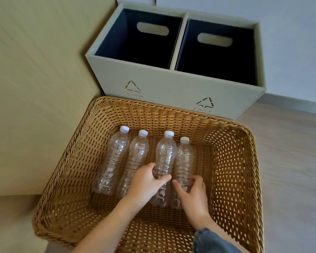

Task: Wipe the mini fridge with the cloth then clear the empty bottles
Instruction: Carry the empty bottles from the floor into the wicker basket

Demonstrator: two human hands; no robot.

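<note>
Wicker woven basket (232,161) holds four clear plastic bottles (117,154) side by side, long axes running away from the person, white caps toward grey two-bay recycling bin (171,84). Left two untouched; left hand (146,181) grips third bottle (165,154); right hand (192,192) curls round fourth bottle (184,157), hands close but apart

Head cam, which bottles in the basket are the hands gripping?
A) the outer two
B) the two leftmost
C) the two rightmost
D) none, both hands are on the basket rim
C: the left hand grips the third bottle from the left and the right hand grips the rightmost bottle.
</note>
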